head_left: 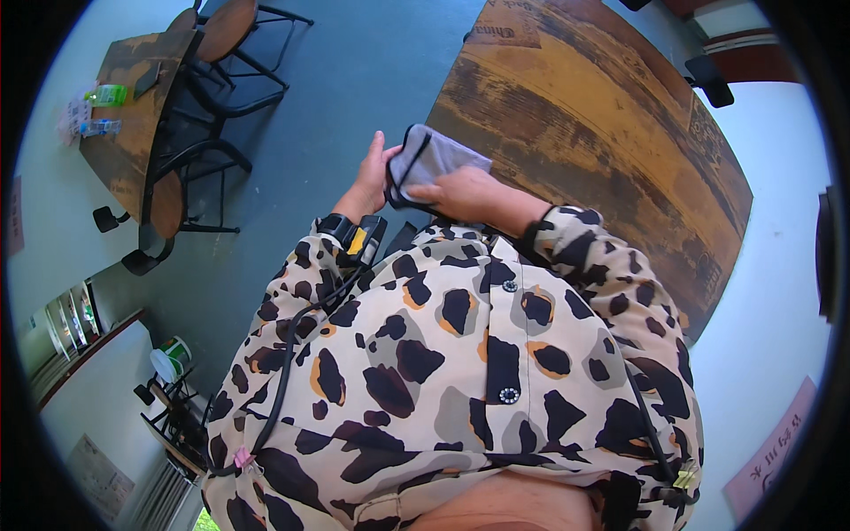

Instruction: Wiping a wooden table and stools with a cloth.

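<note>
- From my remote seat I see the grey, black-edged cloth (444, 156) held up before the wearer, overlapping the left edge of the table (584, 115) in my view; I can't tell whether it touches the wood.
- The hands come together on it: the right hand (467, 193) curls over its lower part, while the left hand (372, 184) backs its left edge. Whether the left's hidden fingers pinch, I can't tell.
- My main worry is a drop: if the right relaxes while the left merely supports, the cloth could slide to the floor (341, 97) beside the table's left edge.
- It looks folded, so I judge an uneven pull could spring the layers apart.
- The black cable (290, 332) along the left sleeve could snag if that arm swings wide.
</note>
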Tool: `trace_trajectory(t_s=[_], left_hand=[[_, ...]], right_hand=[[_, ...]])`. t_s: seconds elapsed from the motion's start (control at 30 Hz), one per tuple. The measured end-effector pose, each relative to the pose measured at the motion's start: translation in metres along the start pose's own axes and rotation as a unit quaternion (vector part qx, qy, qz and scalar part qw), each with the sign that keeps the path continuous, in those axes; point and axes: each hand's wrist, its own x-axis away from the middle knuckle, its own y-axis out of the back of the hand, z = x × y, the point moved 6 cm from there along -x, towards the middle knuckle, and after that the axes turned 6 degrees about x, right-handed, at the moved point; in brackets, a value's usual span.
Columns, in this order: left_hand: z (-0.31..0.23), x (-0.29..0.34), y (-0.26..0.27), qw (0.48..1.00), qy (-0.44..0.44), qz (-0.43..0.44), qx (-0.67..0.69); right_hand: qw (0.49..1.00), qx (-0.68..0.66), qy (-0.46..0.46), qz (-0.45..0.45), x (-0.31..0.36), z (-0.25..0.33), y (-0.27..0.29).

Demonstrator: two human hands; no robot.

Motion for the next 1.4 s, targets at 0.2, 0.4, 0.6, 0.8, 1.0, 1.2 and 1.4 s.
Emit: trace_trajectory(t_s=[0.2,0.4,0.6,0.8,1.0,1.2,1.4], left_hand=[[0.013,-0.008,0.0,0.992,0.032,0.101,-0.073],[0.008,-0.005,-0.01,0.98,-0.052,-0.013,-0.191],[-0.056,0.016,-0.101,0.781,-0.458,-0.089,-0.416],[-0.024,0.078,-0.216,0.626,-0.544,0.028,-0.558],[0.026,0.101,-0.262,0.486,-0.555,0.137,-0.661],[0.05,0.119,-0.343,0.411,-0.57,0.199,-0.683],[0.058,0.116,-0.407,0.354,-0.578,0.163,-0.717]], right_hand=[[0.987,-0.042,-0.155,-0.026,0.166,-0.061,-0.041],[0.663,-0.16,-0.659,-0.317,0.398,-0.125,-0.134],[0.831,-0.129,-0.476,-0.256,0.28,-0.061,-0.084],[0.84,-0.082,-0.452,-0.288,0.334,-0.029,-0.088],[0.528,-0.086,-0.746,-0.397,0.538,-0.052,-0.152],[0.552,-0.043,-0.719,-0.421,0.501,-0.042,-0.103],[0.721,0.032,-0.54,-0.433,0.4,0.004,-0.043]])
